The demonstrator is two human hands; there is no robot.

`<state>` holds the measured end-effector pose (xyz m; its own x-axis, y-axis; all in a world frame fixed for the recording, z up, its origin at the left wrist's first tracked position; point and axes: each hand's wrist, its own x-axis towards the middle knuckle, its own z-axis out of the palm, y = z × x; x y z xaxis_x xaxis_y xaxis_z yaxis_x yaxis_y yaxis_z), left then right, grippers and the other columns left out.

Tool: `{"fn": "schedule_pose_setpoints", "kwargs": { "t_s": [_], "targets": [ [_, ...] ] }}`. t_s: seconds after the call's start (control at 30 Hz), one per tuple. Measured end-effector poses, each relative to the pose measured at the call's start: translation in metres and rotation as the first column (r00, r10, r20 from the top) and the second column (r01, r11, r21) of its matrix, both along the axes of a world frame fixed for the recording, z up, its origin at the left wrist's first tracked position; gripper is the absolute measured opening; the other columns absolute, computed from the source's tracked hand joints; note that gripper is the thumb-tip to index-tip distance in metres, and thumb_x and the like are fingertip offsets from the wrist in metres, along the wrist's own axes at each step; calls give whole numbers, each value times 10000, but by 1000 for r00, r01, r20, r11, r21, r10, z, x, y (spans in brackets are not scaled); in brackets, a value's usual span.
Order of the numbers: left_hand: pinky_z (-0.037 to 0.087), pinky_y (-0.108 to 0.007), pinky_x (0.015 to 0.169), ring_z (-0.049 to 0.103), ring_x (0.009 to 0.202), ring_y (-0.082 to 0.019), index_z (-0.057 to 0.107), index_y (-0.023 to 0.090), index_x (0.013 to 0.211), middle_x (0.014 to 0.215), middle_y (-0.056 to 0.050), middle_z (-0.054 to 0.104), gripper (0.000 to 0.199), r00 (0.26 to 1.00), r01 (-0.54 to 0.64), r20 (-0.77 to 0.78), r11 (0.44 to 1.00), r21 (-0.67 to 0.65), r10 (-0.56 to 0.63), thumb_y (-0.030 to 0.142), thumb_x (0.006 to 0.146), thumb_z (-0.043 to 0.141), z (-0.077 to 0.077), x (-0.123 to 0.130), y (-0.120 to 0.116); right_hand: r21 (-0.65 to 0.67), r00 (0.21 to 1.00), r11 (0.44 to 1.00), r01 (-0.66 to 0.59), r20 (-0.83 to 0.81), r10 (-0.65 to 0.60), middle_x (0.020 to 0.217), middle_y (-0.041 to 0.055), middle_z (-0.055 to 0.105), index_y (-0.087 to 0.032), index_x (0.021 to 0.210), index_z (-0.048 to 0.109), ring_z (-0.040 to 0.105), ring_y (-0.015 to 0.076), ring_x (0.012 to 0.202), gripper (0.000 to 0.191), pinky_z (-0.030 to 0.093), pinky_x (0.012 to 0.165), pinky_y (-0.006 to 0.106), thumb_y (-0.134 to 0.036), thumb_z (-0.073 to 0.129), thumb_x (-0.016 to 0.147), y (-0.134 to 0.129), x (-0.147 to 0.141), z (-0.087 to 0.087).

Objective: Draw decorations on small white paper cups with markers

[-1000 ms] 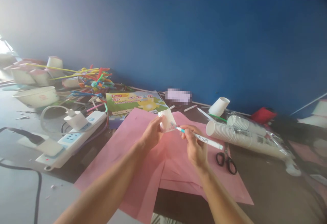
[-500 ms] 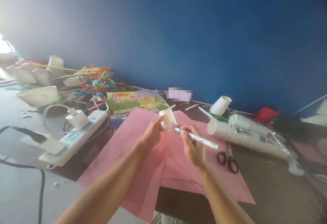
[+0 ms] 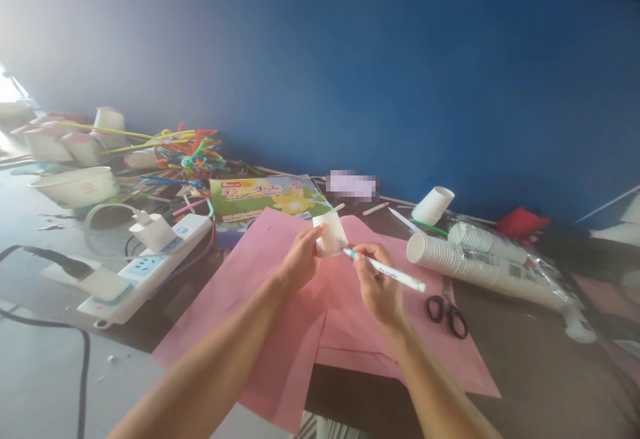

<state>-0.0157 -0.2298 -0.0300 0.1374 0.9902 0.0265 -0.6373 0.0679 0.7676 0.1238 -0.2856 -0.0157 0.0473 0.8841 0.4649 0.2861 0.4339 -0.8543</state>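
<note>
My left hand [image 3: 303, 255] grips a small white paper cup [image 3: 329, 233] by its left side, tilted over the pink paper. Faint coloured marks show on the cup's lower right part. My right hand [image 3: 377, 285] is closed around a white acrylic marker [image 3: 393, 272] with a blue-green collar. The marker's tip is at the marked part of the cup; whether it touches is too small to tell. Beneath both hands lie sheets of pink paper [image 3: 230, 312].
Black-handled scissors [image 3: 447, 312] lie right of my right hand, near stacked paper cups [image 3: 480, 269] in plastic. One cup [image 3: 433, 205] stands tilted behind. A power strip [image 3: 150, 272], a white bowl [image 3: 75, 187] and pipe cleaners [image 3: 195, 152] are on the left. A colour-paper pack [image 3: 265, 200] lies behind.
The cup has turned slightly in my left hand, and its marks sit a little differently at the marker's tip. Both hands stay almost in place.
</note>
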Motion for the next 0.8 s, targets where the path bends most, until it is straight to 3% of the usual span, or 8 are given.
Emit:
{"fn": "schedule_pose_setpoints", "kwargs": {
  "t_s": [0.63, 0.8],
  "targets": [
    [469, -286, 725, 659, 732, -189, 668, 144, 947, 822, -56, 708, 297, 999, 34, 11, 999, 14, -34, 385, 775, 653, 1, -1, 0, -11, 1000, 1000, 17, -3, -17, 648, -25, 552, -185, 826, 566, 430, 79, 466, 143, 359, 445, 209, -303, 502, 877, -1, 2, 1],
    [455, -264, 724, 625, 750, -158, 673, 149, 967, 839, -26, 682, 310, 999, -2, 42, 997, -76, 5, 365, 744, 686, -2, -1, 2, -9, 994, 995, 99, -51, -99, 577, -42, 488, -188, 816, 569, 415, 95, 474, 180, 358, 449, 218, -345, 502, 873, 0, 3, 4]
  ]
}}
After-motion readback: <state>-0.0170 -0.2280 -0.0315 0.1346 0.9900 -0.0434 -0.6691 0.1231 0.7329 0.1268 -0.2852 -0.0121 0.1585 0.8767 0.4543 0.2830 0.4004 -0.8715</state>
